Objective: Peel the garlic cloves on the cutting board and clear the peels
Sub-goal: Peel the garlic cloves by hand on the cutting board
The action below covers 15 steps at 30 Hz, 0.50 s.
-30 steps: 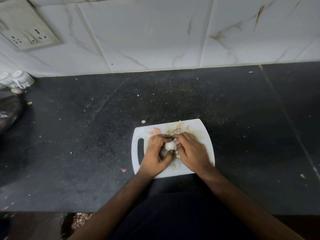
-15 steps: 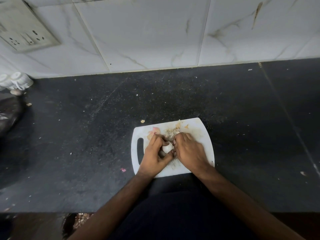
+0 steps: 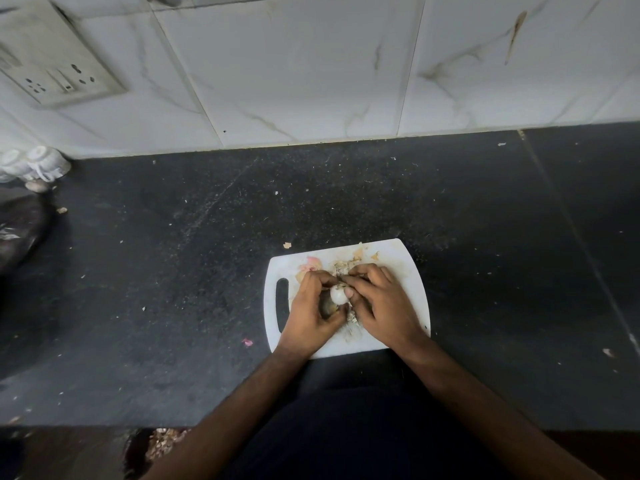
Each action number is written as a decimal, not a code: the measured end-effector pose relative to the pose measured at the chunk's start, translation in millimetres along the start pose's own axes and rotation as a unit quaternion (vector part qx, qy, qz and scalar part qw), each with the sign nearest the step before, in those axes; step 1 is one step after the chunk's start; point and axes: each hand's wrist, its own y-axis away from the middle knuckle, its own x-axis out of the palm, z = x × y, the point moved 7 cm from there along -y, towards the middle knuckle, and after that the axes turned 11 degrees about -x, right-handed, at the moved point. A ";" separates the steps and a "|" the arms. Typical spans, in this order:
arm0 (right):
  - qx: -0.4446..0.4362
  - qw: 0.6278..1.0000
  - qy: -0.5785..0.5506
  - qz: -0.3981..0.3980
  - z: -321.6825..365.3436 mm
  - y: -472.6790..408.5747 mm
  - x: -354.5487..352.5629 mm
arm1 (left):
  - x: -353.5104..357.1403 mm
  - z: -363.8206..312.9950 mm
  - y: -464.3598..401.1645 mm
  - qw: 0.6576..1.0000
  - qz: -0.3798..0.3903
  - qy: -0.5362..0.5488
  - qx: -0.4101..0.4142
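Both hands meet over the middle of a white cutting board point(image 3: 412, 271) that lies on a dark speckled counter point(image 3: 173, 271), its handle slot toward the left. The left hand point(image 3: 313, 315) curls round a pale garlic clove point(image 3: 338, 295), fingers over its top and thumb beneath, holding it just above the board. The right hand point(image 3: 384, 308) pinches at the clove's upper right side with fingertips and thumb, its other fingers bent. Loose garlic peels point(image 3: 344, 266) lie scattered on the board beyond the hands, with a pinkish scrap point(image 3: 311, 263) near the far left corner and more flakes under the palms. A few peel bits sit on the counter around the board. A switch plate point(image 3: 52, 67) is fixed to the marble wall tiles at upper left.
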 end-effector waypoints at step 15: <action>-0.040 0.992 0.118 0.037 2.3 0.0 7.9 | -0.3 4.7 -3.1 0.999 -0.022 -0.036 -0.012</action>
